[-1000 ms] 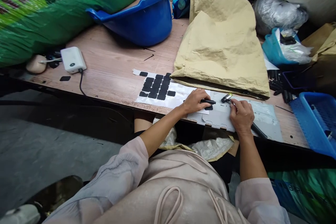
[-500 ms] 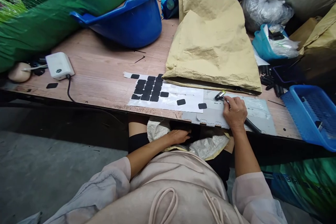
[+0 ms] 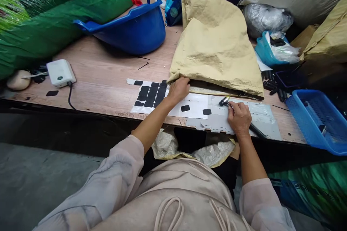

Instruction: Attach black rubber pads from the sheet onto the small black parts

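One hammer (image 3: 224,101), on the worktop's (image 3: 108,75) near edge: our right hand (image 3: 239,117) fingers wrap its handle, long axis slanting, head pointing far-left. Left hand (image 3: 177,90) touches the sack (image 3: 217,43); grip unclear.

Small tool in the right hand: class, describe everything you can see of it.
The small tool looks like a little hammer: a shiny metal head on a slim black handle. The right hand is closed round the handle's middle, hiding it; the handle's end sticks out to the right of the wrist. It lies nearly flat over the grey sheet, head pointing left; whether the head touches the sheet cannot be told.
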Tool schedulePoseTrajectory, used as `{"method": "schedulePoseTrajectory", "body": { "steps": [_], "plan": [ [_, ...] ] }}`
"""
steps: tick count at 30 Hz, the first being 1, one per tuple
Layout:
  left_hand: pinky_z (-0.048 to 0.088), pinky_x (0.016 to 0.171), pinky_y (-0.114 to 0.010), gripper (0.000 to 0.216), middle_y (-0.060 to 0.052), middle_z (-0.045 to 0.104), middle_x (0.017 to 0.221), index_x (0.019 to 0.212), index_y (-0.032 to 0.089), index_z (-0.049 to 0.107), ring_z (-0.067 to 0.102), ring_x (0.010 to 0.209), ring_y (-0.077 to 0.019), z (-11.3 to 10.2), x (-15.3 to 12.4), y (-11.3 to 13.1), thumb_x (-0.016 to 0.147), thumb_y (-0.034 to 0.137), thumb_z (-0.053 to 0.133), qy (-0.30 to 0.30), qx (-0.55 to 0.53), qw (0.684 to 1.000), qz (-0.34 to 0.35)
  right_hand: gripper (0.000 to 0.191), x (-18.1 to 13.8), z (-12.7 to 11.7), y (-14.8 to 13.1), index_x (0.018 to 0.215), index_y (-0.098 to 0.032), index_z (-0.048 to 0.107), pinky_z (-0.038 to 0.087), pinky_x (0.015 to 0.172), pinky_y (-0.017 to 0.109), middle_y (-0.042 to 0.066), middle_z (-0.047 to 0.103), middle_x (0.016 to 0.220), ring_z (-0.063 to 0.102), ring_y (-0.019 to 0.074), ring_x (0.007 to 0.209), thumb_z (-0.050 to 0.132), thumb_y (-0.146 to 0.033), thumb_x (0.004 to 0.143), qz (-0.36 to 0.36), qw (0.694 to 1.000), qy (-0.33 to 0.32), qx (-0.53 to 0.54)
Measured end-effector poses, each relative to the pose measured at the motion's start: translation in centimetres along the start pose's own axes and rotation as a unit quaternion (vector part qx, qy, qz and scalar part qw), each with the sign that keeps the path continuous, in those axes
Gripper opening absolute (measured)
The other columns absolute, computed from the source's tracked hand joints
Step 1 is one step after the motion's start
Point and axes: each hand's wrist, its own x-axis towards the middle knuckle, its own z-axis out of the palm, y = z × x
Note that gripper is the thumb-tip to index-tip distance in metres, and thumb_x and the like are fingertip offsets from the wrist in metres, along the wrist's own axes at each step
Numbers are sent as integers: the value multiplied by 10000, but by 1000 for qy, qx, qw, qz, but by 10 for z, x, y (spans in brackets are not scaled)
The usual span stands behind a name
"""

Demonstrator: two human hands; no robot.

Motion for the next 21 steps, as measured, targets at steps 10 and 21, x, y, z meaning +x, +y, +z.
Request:
{"method": "schedulePoseTrajectory", "body": {
  "steps": [10, 21],
  "plan": [
    [475, 1067, -537, 326, -180, 618, 1281, 1131, 177, 729, 520, 1295, -419, 22, 35, -10, 919, 408, 641, 54, 53, 996, -39, 293, 1, -3, -6, 1197, -228, 730, 413, 859, 364, 89, 647, 1007, 508, 249, 954, 521, -264, 995, 26, 999, -43, 5],
    [491, 921, -412, 199, -79, 713, 1017, 1043, 210, 741, 598, 1007, -274, 29, -22, 6, 927, 352, 663, 33, -79, 984, 156, 286, 1, -3, -7, 1179, -231, 730, 407, 854, 363, 87, 648, 1003, 514, 246, 952, 510, -261, 1001, 33, 999, -41, -1]
  ]
}}
